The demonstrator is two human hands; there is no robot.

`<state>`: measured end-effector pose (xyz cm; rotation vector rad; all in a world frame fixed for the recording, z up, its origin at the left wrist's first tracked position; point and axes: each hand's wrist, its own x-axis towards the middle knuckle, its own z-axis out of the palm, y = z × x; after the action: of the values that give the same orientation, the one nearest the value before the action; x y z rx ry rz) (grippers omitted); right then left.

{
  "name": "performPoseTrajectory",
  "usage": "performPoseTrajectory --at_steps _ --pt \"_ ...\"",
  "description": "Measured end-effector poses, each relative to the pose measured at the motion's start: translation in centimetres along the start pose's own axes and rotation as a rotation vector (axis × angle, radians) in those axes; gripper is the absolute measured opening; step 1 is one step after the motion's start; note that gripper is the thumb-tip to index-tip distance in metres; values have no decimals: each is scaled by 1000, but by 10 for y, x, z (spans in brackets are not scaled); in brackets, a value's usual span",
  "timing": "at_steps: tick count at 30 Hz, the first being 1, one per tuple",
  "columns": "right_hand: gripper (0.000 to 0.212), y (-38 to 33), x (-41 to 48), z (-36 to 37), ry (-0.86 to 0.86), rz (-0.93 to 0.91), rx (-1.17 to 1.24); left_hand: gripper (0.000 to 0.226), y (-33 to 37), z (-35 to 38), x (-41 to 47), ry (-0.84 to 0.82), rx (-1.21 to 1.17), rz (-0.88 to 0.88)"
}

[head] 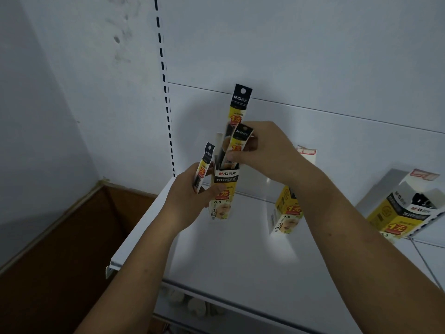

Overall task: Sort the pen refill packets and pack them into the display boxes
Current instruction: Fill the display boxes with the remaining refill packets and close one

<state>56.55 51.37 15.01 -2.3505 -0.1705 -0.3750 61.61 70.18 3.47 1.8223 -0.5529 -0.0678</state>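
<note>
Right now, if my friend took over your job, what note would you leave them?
Left hand grips the open box and a spare packet.
Right hand pinches a short packet at the box's mouth.
Done: a tall packet stands in that box.
A second box and a third box sit on the shelf.
Left: seat the held packets, then check the others.

The mouth of the box [226, 180] was crowded: a tall packet [240, 104] stood out of it and my right hand [265, 150], pinching a short packet [242, 138], hung just above. My left hand [185, 196] gripped its left side. Right of the box a second box [286, 210] stood near, and a third box [404, 210] well beyond. In front of the box I had open shelf [240, 261]. Behind it the back panel [313, 131] closed the way, and left of it the shelf ended above a carton [72, 237].
</note>
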Motion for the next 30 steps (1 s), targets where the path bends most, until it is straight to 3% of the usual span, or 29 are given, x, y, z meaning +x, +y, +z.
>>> performPoseTrajectory --at_steps 6,10,18,25,30 --pt "53 4 -9 12 135 54 84 34 1 0 0 7 -7 -6" --pt "27 -1 -13 7 273 -14 133 34 1 1 -1 5 -14 2" --pt "5 -2 -24 15 211 -86 -22 32 2 2 -1 3 -9 14" --pt "11 4 -17 21 85 36 -192 33 2 3 -2 7 -12 9" --pt "18 -4 -21 12 212 -61 -36 32 4 1 -1 0 -10 1"
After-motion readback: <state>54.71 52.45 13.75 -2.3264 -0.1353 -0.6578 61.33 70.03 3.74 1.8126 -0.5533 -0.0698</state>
